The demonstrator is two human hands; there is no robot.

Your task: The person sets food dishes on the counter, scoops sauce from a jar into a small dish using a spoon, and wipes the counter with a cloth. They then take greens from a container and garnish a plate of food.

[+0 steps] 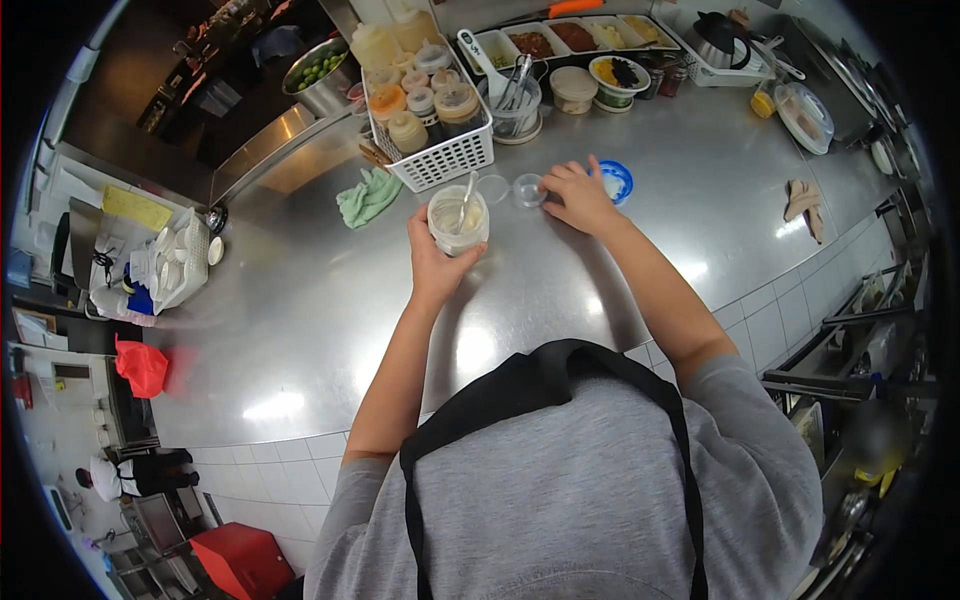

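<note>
My left hand (pixel 440 262) is wrapped round a clear tub (pixel 460 232) with a pale creamy substance inside, held above the steel counter. A spoon (pixel 467 200) leans in the tub, its handle sticking up past the rim. My right hand (pixel 582 197) is at a small clear cup (pixel 529 190) on the counter, fingertips at its right edge, fingers apart. Left of that cup lies a round clear lid (pixel 493 189). Just beyond my right hand is a blue-rimmed lid (pixel 614 182), partly covered by the fingers.
A white basket (pixel 450 160) of sauce bottles stands behind the tub, with a green cloth (pixel 368 198) to its left. Food trays (pixel 575 40) line the back. A beige cloth (pixel 803 205) lies right. At far left, another person (pixel 130 474) stands beyond the counter (pixel 300 330).
</note>
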